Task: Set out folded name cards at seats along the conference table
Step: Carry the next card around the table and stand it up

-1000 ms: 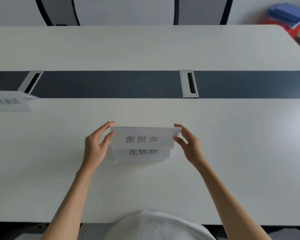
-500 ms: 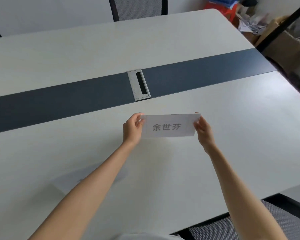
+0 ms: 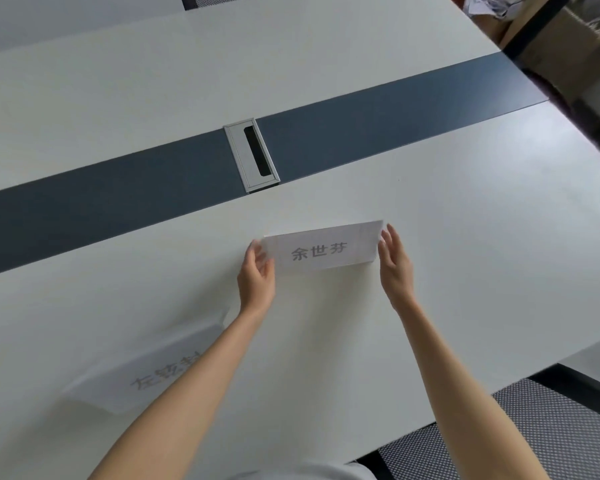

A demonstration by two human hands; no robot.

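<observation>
A folded name card (image 3: pixel 321 250) is held between the left hand (image 3: pixel 257 277), pinching its left end, and the right hand (image 3: pixel 395 268), whose straight fingers are laid against its right end. Bare conference table (image 3: pixel 465 220) lies beyond; another name card (image 3: pixel 146 368) is seen beneath the left forearm

bare white table (image 3: pixel 465 237) right of name card (image 3: pixel 321 250), cable box (image 3: pixel 252 154) beyond, second card (image 3: pixel 146 368) left
</observation>
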